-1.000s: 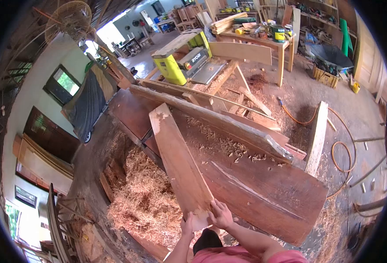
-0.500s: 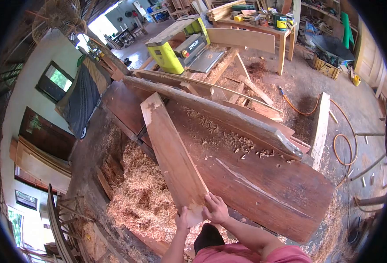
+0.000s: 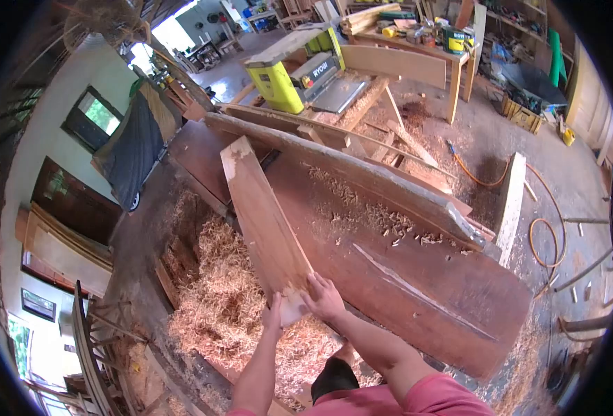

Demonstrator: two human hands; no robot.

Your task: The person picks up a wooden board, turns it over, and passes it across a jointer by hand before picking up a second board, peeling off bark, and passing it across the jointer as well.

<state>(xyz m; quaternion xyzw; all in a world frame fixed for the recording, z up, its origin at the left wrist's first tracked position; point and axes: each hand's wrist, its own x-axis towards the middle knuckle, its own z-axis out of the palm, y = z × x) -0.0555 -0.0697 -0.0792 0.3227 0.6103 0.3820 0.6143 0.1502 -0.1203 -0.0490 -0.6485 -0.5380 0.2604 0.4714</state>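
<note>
A long, flat wooden board (image 3: 265, 215) reaches away from me, its far end over the dark wooden workbench top (image 3: 417, 298). Near its close end, my left hand (image 3: 273, 313) grips the left edge. On the opposite edge my right hand (image 3: 324, 297) is closed, the thumb lying over the pale patch at that end. Parts of the fingers are hidden beneath the board. Below its near half lies a heap of curly wood shavings (image 3: 216, 298).
A thick live-edge slab (image 3: 348, 177) runs along the bench's far side. Behind it stands a green Ryobi planer (image 3: 299, 73). Small shavings (image 3: 389, 220) lie on the bench. An orange hose (image 3: 546, 222) coils on the floor at right, near a pale beam (image 3: 511, 208).
Both hands and the board's near end have shifted a little left and up in the view. The grip stays the same. The view itself has also moved slightly.
</note>
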